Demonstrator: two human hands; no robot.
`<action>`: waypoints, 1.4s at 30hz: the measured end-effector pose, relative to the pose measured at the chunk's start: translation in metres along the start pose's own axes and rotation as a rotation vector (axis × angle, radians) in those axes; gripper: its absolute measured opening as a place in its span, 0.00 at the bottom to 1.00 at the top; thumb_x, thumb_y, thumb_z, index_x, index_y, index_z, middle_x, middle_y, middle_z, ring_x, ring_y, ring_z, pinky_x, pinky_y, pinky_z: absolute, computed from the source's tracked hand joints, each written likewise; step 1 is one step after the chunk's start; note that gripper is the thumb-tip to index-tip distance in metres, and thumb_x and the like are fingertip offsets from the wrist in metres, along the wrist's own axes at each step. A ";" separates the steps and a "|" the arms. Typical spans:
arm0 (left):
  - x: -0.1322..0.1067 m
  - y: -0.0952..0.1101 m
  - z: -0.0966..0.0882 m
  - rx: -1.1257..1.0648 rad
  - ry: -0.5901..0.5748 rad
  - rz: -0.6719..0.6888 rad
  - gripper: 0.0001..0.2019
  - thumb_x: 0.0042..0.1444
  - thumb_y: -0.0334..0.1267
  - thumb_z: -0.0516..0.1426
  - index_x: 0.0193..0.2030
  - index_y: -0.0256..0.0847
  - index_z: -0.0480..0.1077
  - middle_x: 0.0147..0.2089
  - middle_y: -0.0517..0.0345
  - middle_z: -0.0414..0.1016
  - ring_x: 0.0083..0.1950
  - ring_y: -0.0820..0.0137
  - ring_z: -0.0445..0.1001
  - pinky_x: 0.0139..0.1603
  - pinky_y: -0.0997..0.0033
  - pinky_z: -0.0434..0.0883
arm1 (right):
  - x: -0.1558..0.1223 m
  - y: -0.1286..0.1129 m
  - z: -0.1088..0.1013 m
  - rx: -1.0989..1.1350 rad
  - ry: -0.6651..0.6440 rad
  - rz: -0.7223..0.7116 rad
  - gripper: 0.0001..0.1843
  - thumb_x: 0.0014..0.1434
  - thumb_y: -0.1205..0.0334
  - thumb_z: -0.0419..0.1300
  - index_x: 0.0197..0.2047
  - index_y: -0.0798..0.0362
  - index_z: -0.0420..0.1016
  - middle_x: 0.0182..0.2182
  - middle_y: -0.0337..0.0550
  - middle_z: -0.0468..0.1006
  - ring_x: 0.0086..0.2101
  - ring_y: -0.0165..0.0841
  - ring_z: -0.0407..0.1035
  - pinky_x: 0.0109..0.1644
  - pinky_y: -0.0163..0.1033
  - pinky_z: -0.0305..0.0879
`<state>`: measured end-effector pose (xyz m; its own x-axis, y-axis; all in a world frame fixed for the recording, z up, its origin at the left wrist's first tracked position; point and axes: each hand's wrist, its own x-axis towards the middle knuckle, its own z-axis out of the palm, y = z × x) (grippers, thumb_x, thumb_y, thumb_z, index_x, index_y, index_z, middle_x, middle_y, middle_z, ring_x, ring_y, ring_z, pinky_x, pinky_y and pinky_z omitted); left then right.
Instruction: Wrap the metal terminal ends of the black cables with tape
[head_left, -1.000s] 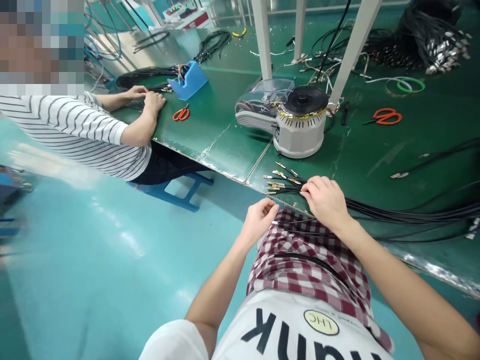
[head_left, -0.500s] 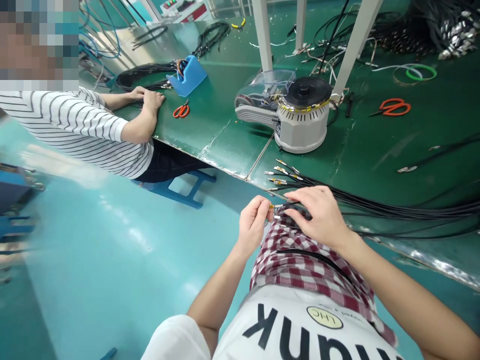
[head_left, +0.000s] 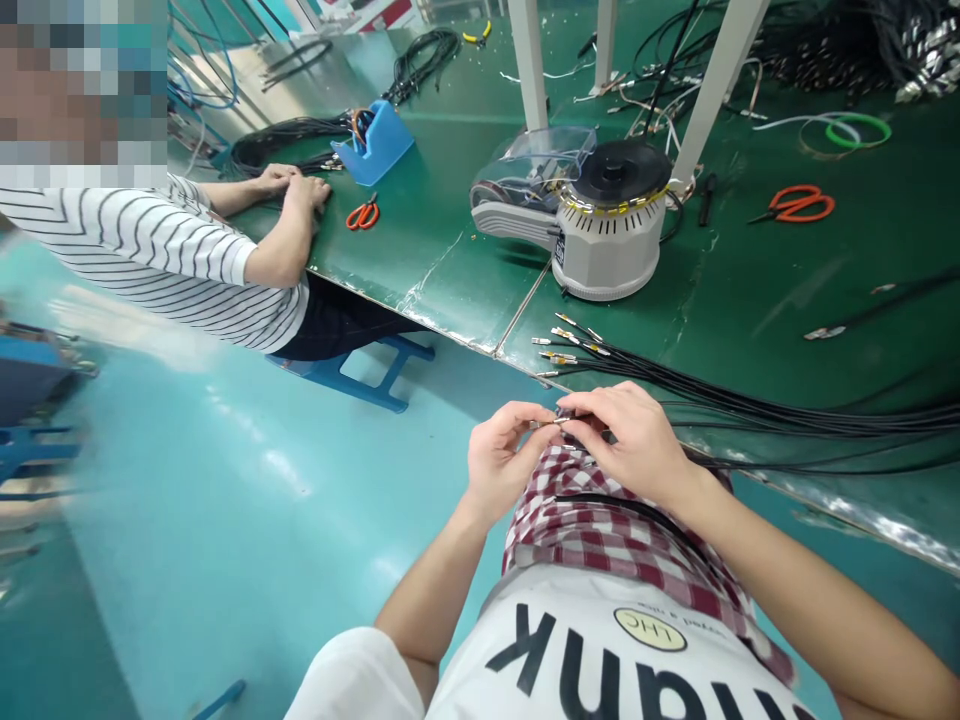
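Note:
Over my lap, at the table's front edge, my left hand (head_left: 510,455) pinches the metal-tipped end of a black cable (head_left: 556,421). My right hand (head_left: 634,435) closes its thumb and fingers on the same cable, just right of the left fingertips. Both sets of fingertips nearly meet and hide most of the cable end. Just beyond them on the table lies a bundle of black cables (head_left: 697,395), its metal ends partly wrapped in yellow and pointing left. A few more cables run beneath my right hand.
A round tape dispenser (head_left: 609,245) stands behind the cables. Orange scissors (head_left: 801,204) lie at right, another orange pair (head_left: 363,213) at left. A co-worker in a striped shirt (head_left: 150,240) sits at left beside a blue tape holder (head_left: 379,145). White posts (head_left: 529,65) rise from the table (head_left: 442,250).
My left hand has shifted its grip, its fingers now meeting my right fingertips at the cable end. The yellow bit at my left fingertips no longer shows clearly.

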<state>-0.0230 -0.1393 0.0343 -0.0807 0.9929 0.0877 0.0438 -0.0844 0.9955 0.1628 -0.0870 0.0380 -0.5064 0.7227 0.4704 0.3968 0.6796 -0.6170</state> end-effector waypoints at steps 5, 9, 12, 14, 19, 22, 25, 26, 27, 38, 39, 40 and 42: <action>-0.001 0.001 0.001 0.009 0.023 0.033 0.06 0.59 0.38 0.65 0.40 0.40 0.74 0.33 0.56 0.79 0.32 0.68 0.79 0.38 0.65 0.78 | 0.001 0.002 -0.002 0.068 -0.002 -0.081 0.07 0.69 0.65 0.59 0.48 0.49 0.75 0.41 0.40 0.83 0.40 0.31 0.76 0.45 0.41 0.63; -0.002 0.002 -0.001 0.015 0.017 0.018 0.12 0.59 0.42 0.64 0.46 0.41 0.72 0.41 0.53 0.78 0.38 0.68 0.78 0.43 0.64 0.77 | 0.000 0.002 -0.001 0.034 0.037 -0.073 0.06 0.68 0.64 0.60 0.48 0.49 0.75 0.41 0.41 0.83 0.39 0.32 0.76 0.45 0.42 0.63; -0.002 0.007 -0.004 0.038 0.005 -0.031 0.12 0.66 0.47 0.57 0.46 0.40 0.69 0.38 0.55 0.76 0.37 0.69 0.75 0.42 0.66 0.74 | -0.001 0.001 0.000 0.014 0.051 -0.055 0.06 0.67 0.63 0.61 0.48 0.49 0.75 0.41 0.40 0.83 0.38 0.31 0.75 0.45 0.42 0.63; -0.002 0.011 -0.005 0.068 -0.013 -0.054 0.14 0.69 0.47 0.52 0.38 0.39 0.69 0.31 0.57 0.72 0.33 0.71 0.72 0.39 0.68 0.71 | -0.002 0.000 0.001 0.002 0.040 -0.042 0.07 0.67 0.63 0.61 0.48 0.49 0.75 0.41 0.39 0.83 0.38 0.31 0.75 0.45 0.42 0.62; -0.002 0.014 -0.003 0.067 -0.019 -0.049 0.17 0.69 0.45 0.53 0.31 0.39 0.68 0.29 0.58 0.69 0.30 0.72 0.68 0.36 0.69 0.68 | -0.001 -0.003 0.004 0.003 0.022 0.005 0.05 0.67 0.61 0.61 0.47 0.49 0.76 0.39 0.38 0.83 0.37 0.30 0.75 0.45 0.42 0.62; -0.003 0.014 -0.001 0.064 -0.020 -0.053 0.16 0.69 0.45 0.53 0.32 0.39 0.68 0.29 0.59 0.69 0.30 0.72 0.68 0.36 0.69 0.67 | 0.000 -0.006 0.006 0.051 0.055 0.048 0.04 0.67 0.61 0.62 0.44 0.49 0.76 0.38 0.36 0.83 0.37 0.30 0.76 0.47 0.42 0.62; -0.004 0.014 0.000 0.073 -0.016 -0.054 0.16 0.70 0.44 0.53 0.31 0.39 0.68 0.28 0.59 0.68 0.29 0.72 0.68 0.35 0.69 0.66 | -0.001 -0.007 0.008 0.030 0.105 0.029 0.04 0.66 0.63 0.63 0.44 0.48 0.76 0.38 0.36 0.84 0.38 0.30 0.76 0.48 0.43 0.62; -0.004 0.014 0.000 0.081 -0.015 -0.055 0.16 0.70 0.44 0.52 0.31 0.39 0.68 0.28 0.59 0.68 0.29 0.72 0.68 0.36 0.69 0.66 | -0.002 -0.007 0.008 0.006 0.122 0.010 0.04 0.65 0.63 0.64 0.44 0.48 0.76 0.39 0.37 0.84 0.38 0.31 0.76 0.48 0.43 0.62; -0.004 0.014 0.001 0.089 -0.017 -0.055 0.17 0.70 0.44 0.52 0.30 0.39 0.68 0.27 0.60 0.68 0.29 0.72 0.67 0.36 0.69 0.66 | -0.002 -0.006 0.009 -0.016 0.132 -0.007 0.05 0.65 0.64 0.64 0.45 0.48 0.76 0.39 0.36 0.84 0.38 0.31 0.77 0.48 0.44 0.62; -0.003 0.015 0.004 0.082 -0.037 -0.074 0.17 0.70 0.42 0.53 0.28 0.39 0.67 0.25 0.60 0.67 0.27 0.73 0.65 0.33 0.68 0.63 | -0.005 -0.006 0.017 0.104 0.181 -0.025 0.07 0.62 0.68 0.65 0.44 0.51 0.76 0.37 0.39 0.84 0.35 0.31 0.77 0.44 0.41 0.67; -0.003 0.015 0.004 0.079 -0.038 -0.081 0.18 0.70 0.42 0.53 0.28 0.39 0.67 0.24 0.61 0.67 0.27 0.73 0.65 0.33 0.68 0.63 | -0.005 -0.007 0.018 0.119 0.175 -0.022 0.07 0.62 0.69 0.65 0.44 0.51 0.76 0.37 0.40 0.84 0.35 0.31 0.77 0.43 0.40 0.67; -0.003 0.015 0.005 0.076 -0.040 -0.088 0.18 0.69 0.42 0.53 0.28 0.39 0.67 0.24 0.61 0.67 0.26 0.73 0.65 0.33 0.68 0.63 | -0.006 -0.007 0.018 0.132 0.166 -0.018 0.07 0.62 0.69 0.65 0.44 0.51 0.76 0.37 0.40 0.84 0.35 0.31 0.77 0.42 0.40 0.68; -0.003 0.015 0.005 0.071 -0.042 -0.100 0.18 0.69 0.43 0.54 0.28 0.39 0.66 0.24 0.61 0.66 0.26 0.73 0.65 0.32 0.69 0.63 | -0.007 -0.007 0.018 0.148 0.146 -0.005 0.07 0.62 0.69 0.64 0.44 0.52 0.76 0.37 0.41 0.83 0.34 0.31 0.76 0.42 0.39 0.68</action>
<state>-0.0169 -0.1432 0.0485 -0.0463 0.9988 -0.0146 0.1087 0.0196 0.9939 0.1496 -0.0986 0.0278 -0.3876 0.7369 0.5538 0.2723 0.6655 -0.6950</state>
